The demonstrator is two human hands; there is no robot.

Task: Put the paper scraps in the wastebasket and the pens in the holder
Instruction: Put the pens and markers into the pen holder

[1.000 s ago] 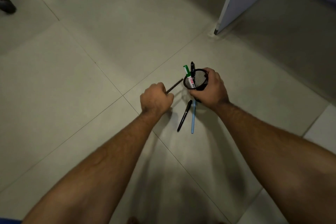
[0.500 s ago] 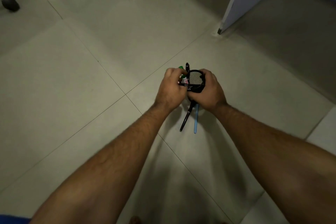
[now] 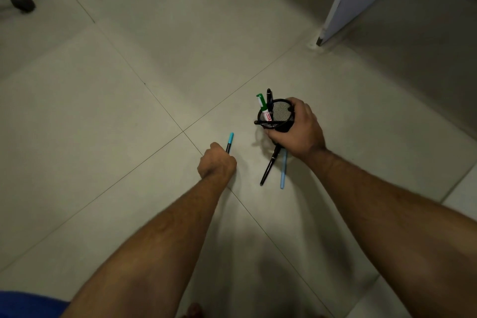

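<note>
Two hands gather pens from a tiled floor (image 3: 108, 100). The right hand (image 3: 299, 134) wraps the far and right side of a black mesh holder (image 3: 277, 116), fingers curled around its wall, which appears to steady it with its mouth tilted toward the left hand's approach. Inside, a green-capped marker (image 3: 263, 107) and a dark pen (image 3: 269, 99) lean toward 11 o'clock against the rim. The left hand (image 3: 216, 162), at 8 o'clock from the holder, is closed in a fist on a blue-capped pen (image 3: 229, 141), whose cap projects toward 12 o'clock, presumably so it can be carried across and dropped in. Just at 6 o'clock from the holder, partly under the right hand, a black pen (image 3: 268, 168) and a light blue pen (image 3: 283, 171) lie side by side on the floor, not yet collected. No paper scraps or wastebasket are in view.
</note>
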